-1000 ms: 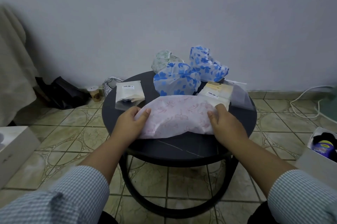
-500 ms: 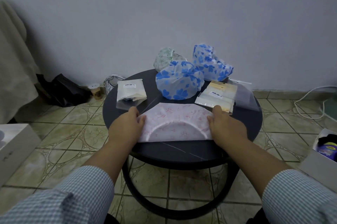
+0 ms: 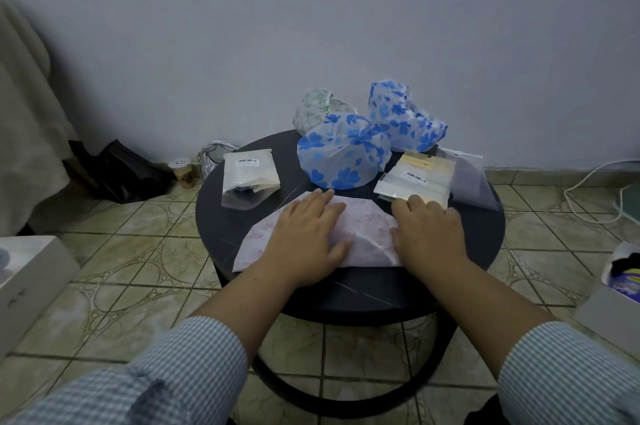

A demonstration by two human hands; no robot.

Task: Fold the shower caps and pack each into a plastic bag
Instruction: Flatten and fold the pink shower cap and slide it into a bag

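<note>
1. While both palms are bearing down flat, the left hand (image 3: 308, 234) is lying with fingers straight and spread over the left-middle of the pink shower cap (image 3: 363, 230), and the right hand (image 3: 427, 234) is pressing, fingers extended, on its right end.
2. The cap is resting flattened on the near half of the round dark worktop (image 3: 485, 237), its long axis running left to right across the person's front, with a free corner sticking out beyond the left hand.
3. That loose left end is lying closest to the left hand, so the next fold is likely falling to that hand, swung rightward.
4. Beyond the fingertips, two blue-flowered caps (image 3: 341, 158) and a green-patterned cap (image 3: 317, 109) are waiting unfolded; a stack of plastic bags (image 3: 415, 178) is sitting just beyond the right hand, and one filled packet (image 3: 249, 178) is lying to the left.
</note>
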